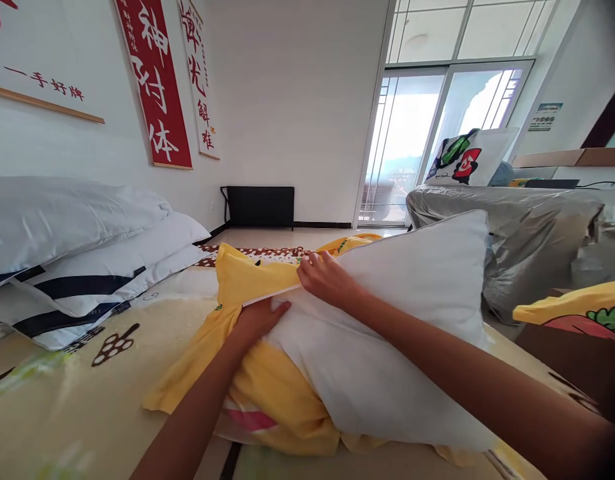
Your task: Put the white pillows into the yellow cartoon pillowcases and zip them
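Note:
A white pillow (407, 280) lies in front of me, its left end partly inside a yellow pillowcase (257, 273). My right hand (325, 277) is closed, pinching the upper edge of the case's opening against the pillow. My left hand (260, 319) reaches in under that edge from the near left. Its thumb lies stretched out on the pillow, while the other fingers are hidden inside the case. Below the hands, the rest of the case bunches up in yellow folds with a pink patch.
Several white pillows (77, 230) with dark bands are stacked at left on the cream patterned bed cover (152, 347). A brown box (577, 363) with yellow printed fabric (582, 307) stands at right. Behind are plastic-wrapped furniture (537, 227) and a black panel (261, 207) against the wall.

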Demonstrator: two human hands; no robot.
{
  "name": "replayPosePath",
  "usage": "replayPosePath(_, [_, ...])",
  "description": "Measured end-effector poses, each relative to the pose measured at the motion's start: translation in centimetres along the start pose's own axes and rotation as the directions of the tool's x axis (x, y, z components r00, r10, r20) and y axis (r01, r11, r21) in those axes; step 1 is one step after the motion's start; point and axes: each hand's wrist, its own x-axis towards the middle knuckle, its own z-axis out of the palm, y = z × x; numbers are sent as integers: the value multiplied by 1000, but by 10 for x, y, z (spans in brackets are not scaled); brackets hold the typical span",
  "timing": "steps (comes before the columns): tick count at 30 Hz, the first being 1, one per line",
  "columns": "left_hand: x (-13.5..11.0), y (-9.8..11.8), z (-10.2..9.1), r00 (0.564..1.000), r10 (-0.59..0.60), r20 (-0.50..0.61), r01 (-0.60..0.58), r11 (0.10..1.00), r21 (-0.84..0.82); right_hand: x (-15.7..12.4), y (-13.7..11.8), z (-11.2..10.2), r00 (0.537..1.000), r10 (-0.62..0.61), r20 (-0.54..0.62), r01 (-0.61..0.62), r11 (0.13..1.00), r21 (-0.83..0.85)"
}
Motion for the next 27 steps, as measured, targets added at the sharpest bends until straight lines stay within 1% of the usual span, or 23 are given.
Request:
replayPosePath(1, [0,5,1,1000,1,-11,0,999,39,-4,-5,7,995,-83,-56,82,997,-8])
replayPosePath(3, [-4,19,-1,1000,16,-19,-14,996,93,-11,-11,22,977,-176,-123,178,984,3])
replayPosePath(5, [-18,36,-6,998,62,-22,-60,992,111,-15,-14,35,972,-188,-144,195,980,37])
replayPosePath(7, [-39,54,-12,980,201,6,-201,974,110,-16,-15,44,983,-153,-98,163,981,109])
replayPosePath(8, [-51,60,-15,952,302,38,-305,948,95,-16,-16,47,991,-127,-52,134,978,160])
replayPosePath(9, [-61,65,-17,913,401,79,-406,910,78,-16,-17,49,995,-99,7,95,971,219])
replayPosePath(10, [-70,67,-17,876,469,115,-478,876,67,-18,-18,50,995,-72,72,49,958,282])
replayPosePath(11, [-75,67,-17,845,513,149,-525,849,60,-20,-20,50,989,-52,141,0,939,344])
replayPosePath(12, [-76,64,-15,833,524,176,-541,839,60,-25,-22,49,977,-43,208,-45,914,402])
replayPosePath(13, [-74,59,-12,836,513,195,-532,844,61,-30,-23,47,961,-54,271,-79,885,459])
replayPosePath(15, [-61,47,-7,842,488,231,-508,861,33,-46,-27,42,919,-138,369,-104,819,565])
replayPosePath(17, [-44,39,-4,836,476,272,-488,872,-24,-68,-29,34,865,-241,441,-109,767,632])
replayPosePath(19, [-31,36,-7,812,491,316,-499,864,-62,-95,-34,26,821,-289,493,-120,757,643])
replayPosePath(20, [-27,38,-11,796,504,336,-514,855,-65,-109,-38,23,815,-285,505,-120,769,628])
replayPosePath(21, [-25,40,-15,780,518,351,-534,843,-57,-123,-43,22,825,-260,502,-117,790,602])
replayPosePath(22, [-25,44,-19,762,534,366,-559,828,-43,-136,-48,22,850,-216,480,-113,816,567])
replayPosePath(24, [-31,53,-26,719,572,395,-617,787,-16,-157,-60,29,916,-99,388,-102,879,466])
replayPosePath(25, [-35,59,-27,689,595,414,-649,760,-12,-162,-64,35,941,-59,332,-90,905,416])
replayPosePath(27, [-47,74,-28,613,633,473,-707,707,-30,-161,-68,47,968,-51,246,-45,929,368])
